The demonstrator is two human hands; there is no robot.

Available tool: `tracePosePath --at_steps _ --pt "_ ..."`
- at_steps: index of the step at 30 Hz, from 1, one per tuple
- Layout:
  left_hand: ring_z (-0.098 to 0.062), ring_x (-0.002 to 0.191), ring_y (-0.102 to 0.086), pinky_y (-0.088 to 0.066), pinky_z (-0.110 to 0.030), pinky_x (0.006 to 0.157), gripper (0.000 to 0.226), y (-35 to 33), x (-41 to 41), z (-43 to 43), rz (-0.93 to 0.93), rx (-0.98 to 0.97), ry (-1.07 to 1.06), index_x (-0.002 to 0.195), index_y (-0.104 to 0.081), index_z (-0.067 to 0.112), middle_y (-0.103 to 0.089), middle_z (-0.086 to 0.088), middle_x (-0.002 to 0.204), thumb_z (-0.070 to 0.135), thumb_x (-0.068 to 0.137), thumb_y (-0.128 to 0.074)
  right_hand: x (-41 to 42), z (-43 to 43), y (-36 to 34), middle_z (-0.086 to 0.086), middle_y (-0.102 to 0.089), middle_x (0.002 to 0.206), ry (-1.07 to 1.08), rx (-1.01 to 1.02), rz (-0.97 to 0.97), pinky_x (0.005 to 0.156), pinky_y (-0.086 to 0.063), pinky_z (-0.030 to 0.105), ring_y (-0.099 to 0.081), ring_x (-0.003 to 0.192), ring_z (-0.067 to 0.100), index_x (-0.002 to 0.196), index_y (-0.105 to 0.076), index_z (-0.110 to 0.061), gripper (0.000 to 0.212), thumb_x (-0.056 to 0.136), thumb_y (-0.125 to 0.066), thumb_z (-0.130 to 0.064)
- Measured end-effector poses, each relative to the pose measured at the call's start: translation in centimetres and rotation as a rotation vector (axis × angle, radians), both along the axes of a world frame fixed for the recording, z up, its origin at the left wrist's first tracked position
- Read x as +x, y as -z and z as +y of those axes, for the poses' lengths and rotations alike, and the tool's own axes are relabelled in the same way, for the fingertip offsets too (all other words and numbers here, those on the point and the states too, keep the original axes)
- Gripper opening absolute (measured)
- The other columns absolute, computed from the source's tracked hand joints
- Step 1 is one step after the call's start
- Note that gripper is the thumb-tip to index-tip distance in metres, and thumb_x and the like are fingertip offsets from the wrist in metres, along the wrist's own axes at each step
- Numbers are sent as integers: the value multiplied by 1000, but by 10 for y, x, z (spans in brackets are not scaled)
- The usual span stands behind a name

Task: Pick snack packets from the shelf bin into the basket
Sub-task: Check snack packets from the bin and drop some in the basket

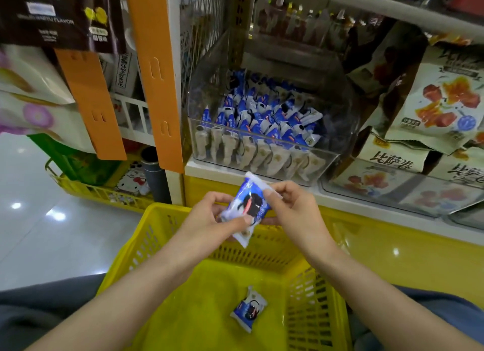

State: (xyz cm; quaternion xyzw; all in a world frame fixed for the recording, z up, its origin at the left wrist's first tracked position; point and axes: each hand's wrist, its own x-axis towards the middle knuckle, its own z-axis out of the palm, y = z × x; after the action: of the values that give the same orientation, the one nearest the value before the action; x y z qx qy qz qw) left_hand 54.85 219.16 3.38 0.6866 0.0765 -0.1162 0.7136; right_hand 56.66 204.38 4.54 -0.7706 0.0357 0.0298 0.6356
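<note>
Left hand (207, 219), right hand (293, 214) pinch packet (246, 209) above basket (157, 214).

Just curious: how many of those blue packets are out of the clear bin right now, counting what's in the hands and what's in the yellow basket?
Held packet, gripped by left hand and right hand: 1
Loose packet lying in the basket: 1
Total: 2

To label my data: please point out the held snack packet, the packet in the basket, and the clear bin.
Held snack packet (247, 209): head view, printed middle.
Packet in the basket (248, 308): head view, blue front.
Clear bin (343, 120): head view, bare right wall.
</note>
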Motion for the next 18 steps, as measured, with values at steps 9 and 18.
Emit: tracePosePath --at_steps 9,18 --pt "-3 63 -64 -53 -16 58 12 -4 5 22 -177 61 -223 81 -63 13 -69 -1 75 14 91 -55 -9 0 -2 6 -67 80 -258 67 304 67 -55 20 -64 65 6 109 -49 -4 24 87 -58 1" --pt "8 60 -51 -36 -7 55 22 -5 -6 17 -522 570 7 68 -55 30 -59 24 67 19 87 -60 -12 10 -1 -15 -63 98 -324 -364 -188 83 -46 14 -57 94 -4 106 -60 -26 21 86 -63 -27"
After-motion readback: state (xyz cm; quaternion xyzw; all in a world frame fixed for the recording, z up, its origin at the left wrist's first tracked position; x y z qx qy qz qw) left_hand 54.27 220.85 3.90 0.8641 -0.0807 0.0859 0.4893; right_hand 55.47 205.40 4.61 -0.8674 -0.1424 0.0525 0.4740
